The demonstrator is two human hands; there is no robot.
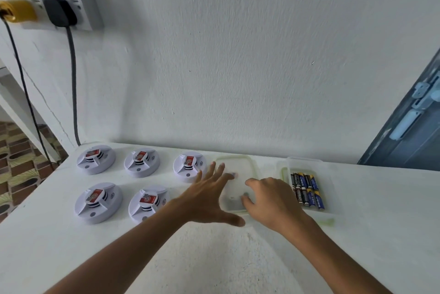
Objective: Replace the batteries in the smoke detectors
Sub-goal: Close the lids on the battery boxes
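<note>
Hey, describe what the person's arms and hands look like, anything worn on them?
Both arms are bare as far as the picture shows: no sleeves, gloves, watch or bracelet in view. The left hand and the right hand carry no rings that I can make out. The forearms are slim and reach in from the bottom edge. No markings show on them.

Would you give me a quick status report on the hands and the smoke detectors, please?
Left hand open, right hand curled, both on clear container. Five smoke detectors untouched. Batteries in tub, right. Nothing blocking.
</note>
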